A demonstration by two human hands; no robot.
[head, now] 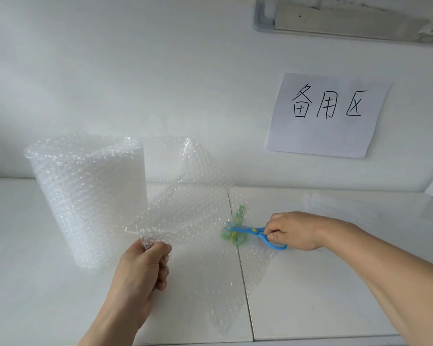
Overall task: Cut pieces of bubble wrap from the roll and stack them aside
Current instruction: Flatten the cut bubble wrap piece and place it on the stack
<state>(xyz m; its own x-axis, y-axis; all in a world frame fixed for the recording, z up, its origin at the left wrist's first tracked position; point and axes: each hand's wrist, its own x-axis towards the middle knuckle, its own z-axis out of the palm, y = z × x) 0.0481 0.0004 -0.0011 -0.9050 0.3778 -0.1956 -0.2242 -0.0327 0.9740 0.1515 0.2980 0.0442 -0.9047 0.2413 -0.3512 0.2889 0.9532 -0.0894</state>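
Note:
A clear bubble wrap roll (90,196) stands upright on the left of the white table (323,283). A loose sheet of bubble wrap (193,216) unrolls from it to the right and drapes onto the table. My left hand (145,268) pinches the sheet's near corner and lifts it. My right hand (293,231) grips the handles of small blue scissors (260,234), whose blades point left at the sheet's right edge. A green and yellow thing (236,228) shows through the wrap by the blade tips.
A paper sign (328,116) with handwritten characters hangs on the white wall at the right. A faint flat piece of bubble wrap (340,203) lies on the table's far right. A seam (243,270) runs across the tabletop. A grey fixture (348,18) sits at the top right.

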